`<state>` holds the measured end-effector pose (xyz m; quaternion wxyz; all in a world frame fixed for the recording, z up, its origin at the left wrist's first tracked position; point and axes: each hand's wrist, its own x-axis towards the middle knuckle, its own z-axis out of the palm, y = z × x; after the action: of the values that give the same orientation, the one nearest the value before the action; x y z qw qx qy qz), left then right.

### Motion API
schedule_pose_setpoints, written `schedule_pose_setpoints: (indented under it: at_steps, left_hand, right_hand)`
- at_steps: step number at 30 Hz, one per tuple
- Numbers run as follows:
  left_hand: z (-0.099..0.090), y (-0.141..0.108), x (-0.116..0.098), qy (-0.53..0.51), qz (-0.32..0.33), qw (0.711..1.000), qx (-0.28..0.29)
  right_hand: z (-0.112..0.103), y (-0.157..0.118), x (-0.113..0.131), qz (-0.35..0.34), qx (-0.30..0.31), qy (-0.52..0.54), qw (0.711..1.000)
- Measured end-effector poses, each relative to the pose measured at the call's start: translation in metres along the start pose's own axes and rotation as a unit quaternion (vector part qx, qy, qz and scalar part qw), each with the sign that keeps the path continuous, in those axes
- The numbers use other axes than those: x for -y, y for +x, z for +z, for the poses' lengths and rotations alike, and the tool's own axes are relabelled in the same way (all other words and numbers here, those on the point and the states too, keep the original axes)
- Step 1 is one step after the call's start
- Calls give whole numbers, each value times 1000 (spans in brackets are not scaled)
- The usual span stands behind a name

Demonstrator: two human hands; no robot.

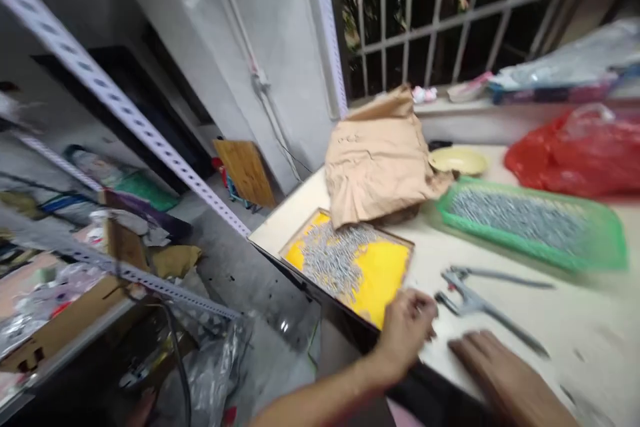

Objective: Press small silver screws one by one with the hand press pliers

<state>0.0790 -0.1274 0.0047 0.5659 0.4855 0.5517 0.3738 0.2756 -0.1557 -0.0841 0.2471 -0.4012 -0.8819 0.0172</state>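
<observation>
Small metal pieces (333, 263) lie on a yellow tray (387, 270), frame centre, its far edge hidden by a paper bag (375, 160). The left hand (407, 320) curls beside it; any grip cannot be told. Lower right, the blurred right hand (500, 370) lies flattened, palm hidden, near pliers (473, 301).

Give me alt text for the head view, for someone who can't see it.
A person's left hand, curled, is beside a yellow tray of small metal pieces; the blurred right hand is near a plier-like tool on a white tabletop. Beyond are a brown paper bag and green basket.
</observation>
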Motion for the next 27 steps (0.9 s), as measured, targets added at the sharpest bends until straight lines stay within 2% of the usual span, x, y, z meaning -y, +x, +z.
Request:
schedule_pose_setpoints:
  at_steps: [1, 3, 6, 8, 9, 11, 14, 16, 18, 20, 23, 27]
  left_hand:
    - [-3, 1, -8, 1, 17, 1000, 5]
    - [-7, 8, -18, 7, 39, 999, 3]
    - [-8, 24, -23, 4, 34, 999, 10]
    - [-8, 31, -24, 9, 27, 999, 15]
    - [-8, 34, -26, 12, 28, 999, 13]
    - [-7, 37, -29, 25, 35, 999, 8]
    - [-4, 41, -35, 44, 42, 998, 12]
    - [0, 45, -40, 48, 37, 998, 21]
    - [5, 49, -46, 46, 27, 998, 28]
    - [9, 53, -53, 42, 18, 999, 31]
    - [15, 55, -58, 45, -1, 998, 46]
    - [23, 52, -51, 40, -69, 994, 79]
  right_hand:
    - [-26, 16, 5, 41, 43, 0, 998]
    - [-74, 55, -1, 83, 45, -37, 995]
    - [-127, 105, -43, 176, -18, -116, 977]
    - [-146, 120, -65, 253, -53, -164, 952]
    - [-149, 122, -68, 286, -55, -175, 941]
    - [-141, 115, -58, 307, -7, -163, 938]
    - [-104, 90, -29, 292, 112, -108, 944]
    - [-80, 72, -17, 316, 142, -111, 931]
    - [-69, 61, -15, 327, 153, -107, 927]
    - [-71, 56, -17, 319, 160, -95, 929]
    - [-87, 53, -20, 296, 178, -89, 934]
    - [-98, 42, -17, 273, 214, -111, 931]
